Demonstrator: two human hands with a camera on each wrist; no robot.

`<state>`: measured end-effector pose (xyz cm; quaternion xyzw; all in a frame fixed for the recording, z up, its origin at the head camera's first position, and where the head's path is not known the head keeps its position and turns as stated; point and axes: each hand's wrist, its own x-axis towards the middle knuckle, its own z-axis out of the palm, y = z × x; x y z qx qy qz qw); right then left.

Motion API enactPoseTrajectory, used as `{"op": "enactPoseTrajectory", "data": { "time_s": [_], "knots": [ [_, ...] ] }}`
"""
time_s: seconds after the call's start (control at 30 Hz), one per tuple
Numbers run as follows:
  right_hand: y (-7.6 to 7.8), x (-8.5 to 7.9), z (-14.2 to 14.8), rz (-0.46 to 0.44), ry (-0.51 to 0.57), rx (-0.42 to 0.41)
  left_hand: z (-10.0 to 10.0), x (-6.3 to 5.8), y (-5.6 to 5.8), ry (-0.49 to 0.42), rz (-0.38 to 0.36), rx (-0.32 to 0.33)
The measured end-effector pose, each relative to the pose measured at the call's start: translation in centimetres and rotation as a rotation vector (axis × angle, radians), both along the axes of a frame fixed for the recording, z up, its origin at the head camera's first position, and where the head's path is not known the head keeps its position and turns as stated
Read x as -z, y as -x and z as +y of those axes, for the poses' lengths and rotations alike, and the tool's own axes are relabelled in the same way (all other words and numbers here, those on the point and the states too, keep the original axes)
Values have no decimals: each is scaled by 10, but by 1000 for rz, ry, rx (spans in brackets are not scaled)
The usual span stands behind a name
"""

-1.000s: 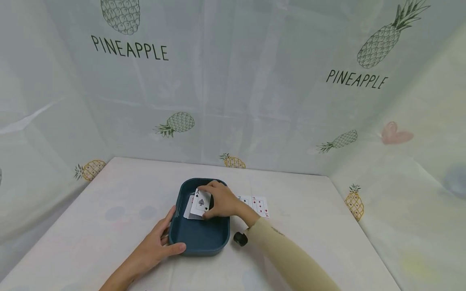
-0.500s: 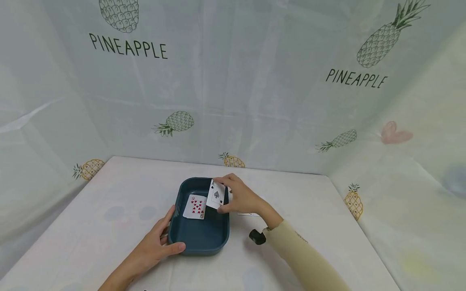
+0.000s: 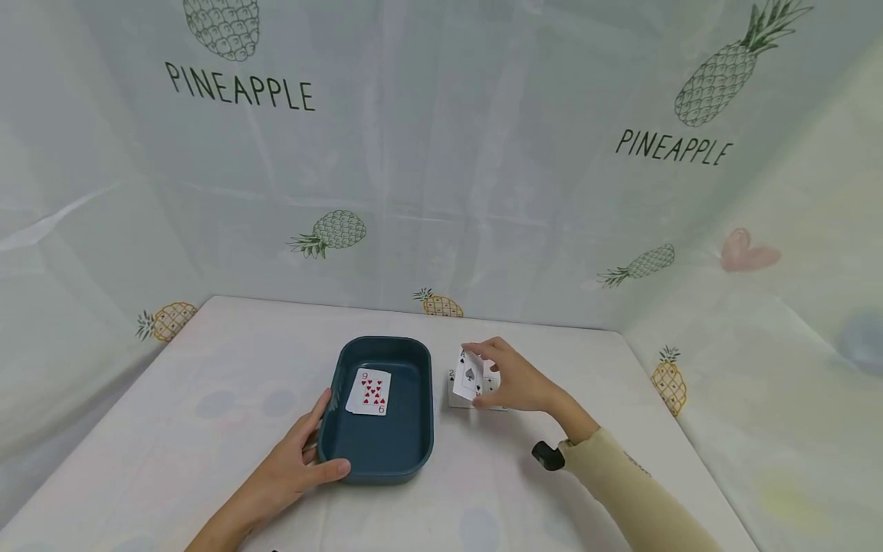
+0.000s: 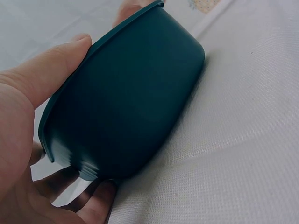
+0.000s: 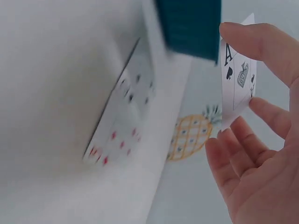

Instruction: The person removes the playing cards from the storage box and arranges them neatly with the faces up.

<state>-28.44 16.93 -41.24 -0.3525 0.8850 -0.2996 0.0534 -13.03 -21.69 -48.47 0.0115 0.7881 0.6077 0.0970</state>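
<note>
My left hand (image 3: 293, 464) grips the near left corner of a dark blue tray (image 3: 386, 452), thumb over the rim and fingers along the outer wall. Inside the tray lies a small pile of playing cards topped by a nine of hearts (image 3: 372, 392). Right of the tray, my right hand (image 3: 520, 381) pinches an ace of spades (image 3: 469, 376) by its edges, thumb at one end and fingers at the other. The ace is held tilted, face visible. Behind it, face-up cards (image 5: 119, 107) lie in a row on the table, partly hidden by the ace and hand in the head view.
A white cloth covers the table (image 3: 228, 429). Pineapple-printed curtains (image 3: 441, 153) rise behind it and at both sides. A black wrist-worn device (image 3: 548, 456) sits at the right sleeve (image 3: 621, 475).
My right hand has carried the ace of spades from over the tray's pile rightward to above the row of cards, uncovering the nine of hearts. My left hand stays on the tray.
</note>
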Motion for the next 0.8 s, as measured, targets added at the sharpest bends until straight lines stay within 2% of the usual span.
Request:
{"op": "enactPoseTrajectory", "data": {
  "time_s": [0.33,0.47,0.63,0.8],
  "knots": [
    [8,19,62,23,-64,47,1,-1,0,-14,1,5],
    [12,22,81,-7,-98,72,0,-1,0,-42,1,15],
    [20,24,96,-46,-146,100,0,-1,-1,-37,9,13],
    [26,26,102,-63,-207,88,0,-1,-1,-44,6,10]
  ]
}}
